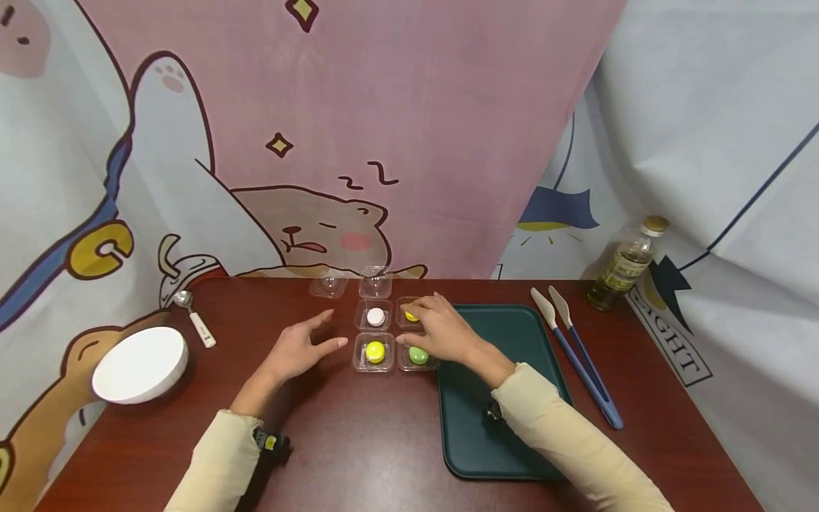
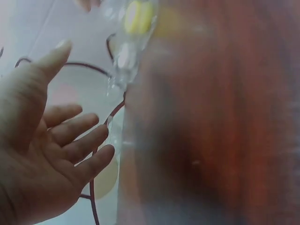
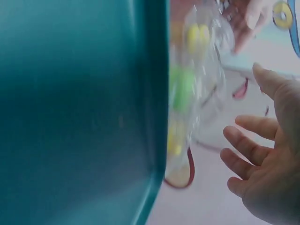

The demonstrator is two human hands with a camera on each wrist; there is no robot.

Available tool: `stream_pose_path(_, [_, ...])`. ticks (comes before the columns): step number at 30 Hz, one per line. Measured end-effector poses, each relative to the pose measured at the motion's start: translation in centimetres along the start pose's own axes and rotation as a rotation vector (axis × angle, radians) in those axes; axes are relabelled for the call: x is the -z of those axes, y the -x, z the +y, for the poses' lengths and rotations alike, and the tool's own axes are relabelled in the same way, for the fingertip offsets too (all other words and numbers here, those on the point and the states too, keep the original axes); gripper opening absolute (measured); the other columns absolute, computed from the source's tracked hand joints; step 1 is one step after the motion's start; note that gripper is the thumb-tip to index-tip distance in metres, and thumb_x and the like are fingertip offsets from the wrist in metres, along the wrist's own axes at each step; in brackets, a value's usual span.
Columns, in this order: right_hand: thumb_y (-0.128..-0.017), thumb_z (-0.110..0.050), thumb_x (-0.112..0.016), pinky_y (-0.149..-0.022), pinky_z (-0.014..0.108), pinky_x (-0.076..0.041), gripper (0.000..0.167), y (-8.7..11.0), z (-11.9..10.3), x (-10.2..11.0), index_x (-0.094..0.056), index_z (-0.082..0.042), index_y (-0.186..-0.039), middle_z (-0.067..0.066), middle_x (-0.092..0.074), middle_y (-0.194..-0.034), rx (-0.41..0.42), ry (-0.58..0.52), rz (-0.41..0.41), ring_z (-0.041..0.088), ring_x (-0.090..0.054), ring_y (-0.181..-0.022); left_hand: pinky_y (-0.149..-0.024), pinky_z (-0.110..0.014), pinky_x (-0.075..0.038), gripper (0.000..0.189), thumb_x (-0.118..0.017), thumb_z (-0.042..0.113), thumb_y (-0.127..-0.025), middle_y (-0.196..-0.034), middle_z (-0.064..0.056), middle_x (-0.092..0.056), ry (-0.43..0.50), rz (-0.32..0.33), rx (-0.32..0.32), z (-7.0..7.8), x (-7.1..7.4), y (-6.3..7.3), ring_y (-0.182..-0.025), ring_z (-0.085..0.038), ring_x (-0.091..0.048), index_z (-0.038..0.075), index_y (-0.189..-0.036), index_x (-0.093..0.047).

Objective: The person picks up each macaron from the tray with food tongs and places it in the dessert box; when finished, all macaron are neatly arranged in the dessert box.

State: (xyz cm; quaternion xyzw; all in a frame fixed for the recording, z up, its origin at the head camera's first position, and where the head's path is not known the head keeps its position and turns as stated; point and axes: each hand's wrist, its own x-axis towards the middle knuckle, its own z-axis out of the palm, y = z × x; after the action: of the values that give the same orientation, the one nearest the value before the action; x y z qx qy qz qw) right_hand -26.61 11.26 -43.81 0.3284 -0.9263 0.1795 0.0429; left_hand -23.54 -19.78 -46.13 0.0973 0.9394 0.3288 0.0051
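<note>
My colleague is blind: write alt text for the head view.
A person's left hand is beside four clear plastic containers, the right hand partly over them; they hold two yellow macarons, one white, one green. On the table: dark green tray, blue-handled tongs, bottle at right; white bowl, scoop at left.

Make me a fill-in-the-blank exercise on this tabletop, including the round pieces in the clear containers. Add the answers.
1. The front-left round piece is coloured ____.
2. The front-right round piece is coloured ____.
3. Seen from the head camera, the tongs lie to the ____ of the dark green tray.
4. The left hand holds ____.

Missing words: yellow; green; right; nothing.
</note>
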Motion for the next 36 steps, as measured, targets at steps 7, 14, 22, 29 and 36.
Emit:
stream_pose_path(7, [-0.094, -0.043, -0.071, -0.115, 0.058, -0.039, 0.067, 0.5, 4.0, 1.4, -0.051, -0.011, -0.149, 0.017, -0.054, -0.147, -0.179, -0.030, -0.026, 0.038, -0.048, -0.139, -0.106, -0.052, -0.050, 0.068, -0.056, 0.054, -0.100, -0.143, -0.019, -0.060, 0.277, 0.109, 0.297, -2.0, 1.8, -2.5, -0.131, -0.036, -0.059, 0.008, -0.150, -0.049])
stream_pose_path(14, [-0.095, -0.044, -0.069, -0.117, 0.059, -0.037, 0.072, 0.3, 6.3, 0.7, -0.045, -0.011, -0.154, 0.016, -0.048, -0.155, -0.216, -0.061, -0.142, 0.038, -0.041, -0.145, -0.107, -0.041, -0.051, 0.061, -0.051, 0.033, -0.106, -0.149, -0.026, -0.051, 0.578, 0.153, 0.460, -4.1, 2.4, -5.0, -0.135, -0.035, -0.056, -0.004, -0.153, -0.039])
stream_pose_path(22, [-0.094, -0.044, -0.070, -0.116, 0.055, -0.040, 0.074, -0.3, 6.7, -0.4, -0.046, -0.007, -0.152, 0.014, -0.052, -0.153, -0.180, -0.080, -0.170, 0.035, -0.047, -0.142, -0.113, -0.038, -0.044, 0.059, -0.046, 0.021, -0.108, -0.161, -0.024, -0.034, 0.830, 0.138, 0.524, -5.3, 1.8, -6.8, -0.145, -0.035, -0.044, -0.007, -0.156, -0.028])
stream_pose_path(29, [-0.091, -0.044, -0.073, -0.117, 0.051, -0.040, 0.076, -1.9, 6.7, -0.3, -0.047, -0.008, -0.152, 0.012, -0.054, -0.152, -0.184, -0.101, -0.179, 0.031, -0.050, -0.140, -0.103, -0.029, -0.052, 0.051, -0.051, 0.018, -0.106, -0.153, -0.024, -0.047, 0.893, 0.173, 0.595, -4.4, 1.7, -8.7, -0.130, -0.027, -0.060, -0.004, -0.151, -0.042])
stream_pose_path(36, [-0.091, -0.047, -0.074, -0.115, 0.051, -0.042, 0.076, -2.5, 6.9, -0.6, -0.048, -0.008, -0.151, 0.010, -0.056, -0.149, -0.206, -0.096, -0.194, 0.030, -0.053, -0.138, -0.091, -0.027, -0.058, 0.052, -0.057, 0.018, -0.104, -0.147, -0.026, -0.053, 0.926, 0.194, 0.641, -4.0, 1.9, -9.5, -0.089, -0.010, -0.074, -0.006, -0.148, -0.044])
